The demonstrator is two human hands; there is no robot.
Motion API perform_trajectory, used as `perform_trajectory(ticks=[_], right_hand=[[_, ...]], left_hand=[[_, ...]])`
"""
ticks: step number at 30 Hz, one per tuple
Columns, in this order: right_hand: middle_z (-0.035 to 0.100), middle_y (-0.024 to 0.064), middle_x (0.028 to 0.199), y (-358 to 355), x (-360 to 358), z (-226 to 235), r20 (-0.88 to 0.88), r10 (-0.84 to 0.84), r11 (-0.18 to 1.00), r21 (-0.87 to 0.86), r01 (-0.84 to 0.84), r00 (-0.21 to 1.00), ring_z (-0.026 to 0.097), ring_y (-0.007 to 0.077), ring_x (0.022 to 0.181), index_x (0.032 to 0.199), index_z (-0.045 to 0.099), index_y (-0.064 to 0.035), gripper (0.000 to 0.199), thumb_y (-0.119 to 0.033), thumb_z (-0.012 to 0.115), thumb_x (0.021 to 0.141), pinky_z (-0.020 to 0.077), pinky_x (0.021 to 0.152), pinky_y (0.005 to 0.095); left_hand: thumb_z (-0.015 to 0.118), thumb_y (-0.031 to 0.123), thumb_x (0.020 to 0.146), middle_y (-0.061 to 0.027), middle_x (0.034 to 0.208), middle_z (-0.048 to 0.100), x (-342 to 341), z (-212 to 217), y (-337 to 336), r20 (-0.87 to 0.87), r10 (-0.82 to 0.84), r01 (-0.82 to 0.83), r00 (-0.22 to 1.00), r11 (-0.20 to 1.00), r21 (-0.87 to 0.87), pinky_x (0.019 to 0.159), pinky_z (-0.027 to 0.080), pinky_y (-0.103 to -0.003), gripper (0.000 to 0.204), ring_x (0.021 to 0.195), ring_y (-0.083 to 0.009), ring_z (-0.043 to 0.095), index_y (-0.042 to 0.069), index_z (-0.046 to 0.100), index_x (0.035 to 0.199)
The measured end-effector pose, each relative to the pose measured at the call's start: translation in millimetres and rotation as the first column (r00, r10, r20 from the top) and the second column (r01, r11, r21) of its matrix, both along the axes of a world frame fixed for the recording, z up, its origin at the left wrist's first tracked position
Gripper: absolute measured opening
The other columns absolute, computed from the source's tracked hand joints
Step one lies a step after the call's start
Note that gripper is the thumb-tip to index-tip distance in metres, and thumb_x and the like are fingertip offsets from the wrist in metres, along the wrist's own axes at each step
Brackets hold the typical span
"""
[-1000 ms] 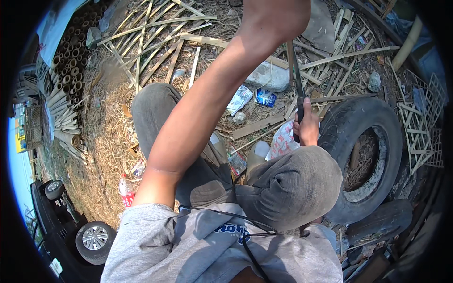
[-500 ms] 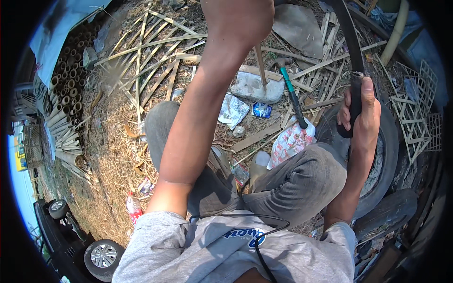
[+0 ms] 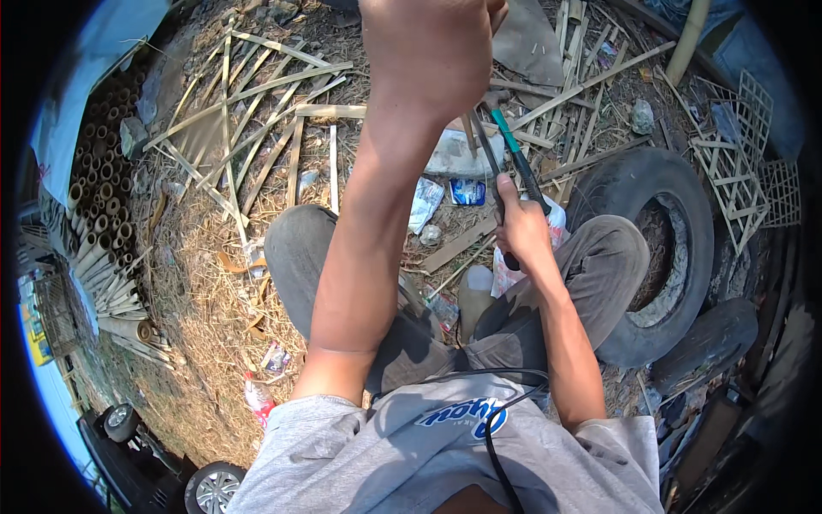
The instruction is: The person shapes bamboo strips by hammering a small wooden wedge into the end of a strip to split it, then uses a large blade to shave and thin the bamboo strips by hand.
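Straw-littered ground lies below; right hand (image 3: 524,230) grips a knife (image 3: 514,163), left hand (image 3: 428,51) cropped, grip unclear.

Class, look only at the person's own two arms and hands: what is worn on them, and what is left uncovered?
Both forearms are bare. The left hand and right hand wear no gloves, rings or watch. Short grey T-shirt sleeves end at the upper arms. A black cable loops over the chest.

Knife (image 3: 512,163): dark matt metal blade, smooth teal plastic grip. Tyre (image 3: 685,206): worn matt black rubber. Bamboo strips (image 3: 257,111): dry, pale, rough wood. Ground straw (image 3: 197,325): dry, coarse. Trousers (image 3: 300,257): grey matt cloth. Wrappers (image 3: 424,201): glossy plastic.
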State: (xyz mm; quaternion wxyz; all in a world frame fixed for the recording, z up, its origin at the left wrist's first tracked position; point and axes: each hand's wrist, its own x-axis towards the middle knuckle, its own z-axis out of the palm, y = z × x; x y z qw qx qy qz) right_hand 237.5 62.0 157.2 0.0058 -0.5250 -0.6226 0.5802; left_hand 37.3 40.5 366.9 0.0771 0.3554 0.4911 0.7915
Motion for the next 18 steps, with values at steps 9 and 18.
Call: perform_trajectory(ticks=[9, 18], right_hand=[[0.041, -0.0011, 0.049, -24, -17, 60, -0.503, -0.244, 0.969, -0.094, 0.229, 0.829, 0.038, 0.0093, 0.039, 0.061, 0.045, -0.0092, 0.071, -0.067, 0.042, 0.102, 0.0282, 0.038, 0.0265], [0.04, 0.001, 0.048, -58, 0, -32, -0.143, -0.257, 0.937, -0.278, 0.211, 0.956, 0.04, 0.0136, 0.038, 0.061, 0.044, -0.0097, 0.069, -0.064, 0.042, 0.104, 0.0326, 0.039, 0.029]], left_hand=[[0.046, 0.035, 0.106, 0.0072, 0.048, 0.026, -31, -7, -5, 0.321, -0.054, 0.015, 0.946, 0.992, 0.123, 0.038, 0.017, -0.027, 0.037, 0.038, -0.0063, 0.019, 0.014, 0.043, 0.076], [0.047, 0.036, 0.106, 0.0063, 0.049, 0.029, -33, -6, -12, 0.31, -0.104, 0.062, 0.945, 0.988, 0.144, 0.037, 0.017, -0.026, 0.035, 0.038, -0.0064, 0.021, 0.015, 0.046, 0.079]])
